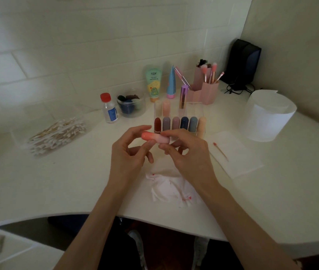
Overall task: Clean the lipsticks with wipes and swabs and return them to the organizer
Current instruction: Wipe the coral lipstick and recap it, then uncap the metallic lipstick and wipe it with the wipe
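Lying crosswise between both hands, the pink lipstick (154,137) runs left to right, parallel to the front row of the organizer (194,109) just behind it. The left hand (131,152) pinches its coral end and the right hand (188,151) its paler end. Returning it likely needs a quarter turn upright (right hand nearer), mid-worktop above the stained wipe (172,190).
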A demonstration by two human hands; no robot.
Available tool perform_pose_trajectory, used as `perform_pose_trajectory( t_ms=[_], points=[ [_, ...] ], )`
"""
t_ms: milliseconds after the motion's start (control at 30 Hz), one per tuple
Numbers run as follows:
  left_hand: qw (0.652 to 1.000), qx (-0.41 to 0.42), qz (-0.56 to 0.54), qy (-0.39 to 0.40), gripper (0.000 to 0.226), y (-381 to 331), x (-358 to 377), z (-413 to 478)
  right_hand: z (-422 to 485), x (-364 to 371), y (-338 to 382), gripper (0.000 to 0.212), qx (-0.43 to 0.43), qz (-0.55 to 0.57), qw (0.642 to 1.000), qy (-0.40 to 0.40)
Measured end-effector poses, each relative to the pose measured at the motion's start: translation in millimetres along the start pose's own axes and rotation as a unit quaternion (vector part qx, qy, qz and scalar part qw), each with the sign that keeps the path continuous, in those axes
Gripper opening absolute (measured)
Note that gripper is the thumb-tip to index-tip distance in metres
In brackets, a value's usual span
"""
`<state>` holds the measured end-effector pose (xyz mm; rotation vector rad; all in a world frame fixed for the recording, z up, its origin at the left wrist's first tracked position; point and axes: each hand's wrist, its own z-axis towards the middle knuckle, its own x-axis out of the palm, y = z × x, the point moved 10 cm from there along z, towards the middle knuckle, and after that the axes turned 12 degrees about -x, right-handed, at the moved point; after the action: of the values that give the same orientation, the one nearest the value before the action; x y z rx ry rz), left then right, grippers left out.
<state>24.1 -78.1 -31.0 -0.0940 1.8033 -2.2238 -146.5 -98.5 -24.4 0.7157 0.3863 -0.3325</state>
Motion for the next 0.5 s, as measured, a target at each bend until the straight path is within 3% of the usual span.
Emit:
perform_pose_trajectory(
  t_ms=[100, 167, 333, 500],
  points=[
    [0.999, -0.045, -0.016, -0.021, 0.043, 0.4, 0.5, 7.6, 2.2, 2.3, -1.6, 0.037, 0.001, -0.036, 0.999, 0.006],
    [0.997, -0.065, -0.032, -0.037, 0.04, -2.8, 1.0, 18.4, 3.2, -2.5, -3.0, 0.044, -0.003, -0.049, 0.999, -0.008],
    [0.994, -0.034, -0.021, -0.105, 0.029, -32.5, 2.0, 55.8, 0.1, -36.4, -22.7, 0.024, 0.054, -0.081, 0.992, -0.078],
    [0.992, 0.011, 0.084, -0.095, 0.023, -47.0, 29.3, 95.4, -4.0, -53.7, -43.7, 0.027, 0.102, -0.101, 0.984, -0.103]
  ],
)
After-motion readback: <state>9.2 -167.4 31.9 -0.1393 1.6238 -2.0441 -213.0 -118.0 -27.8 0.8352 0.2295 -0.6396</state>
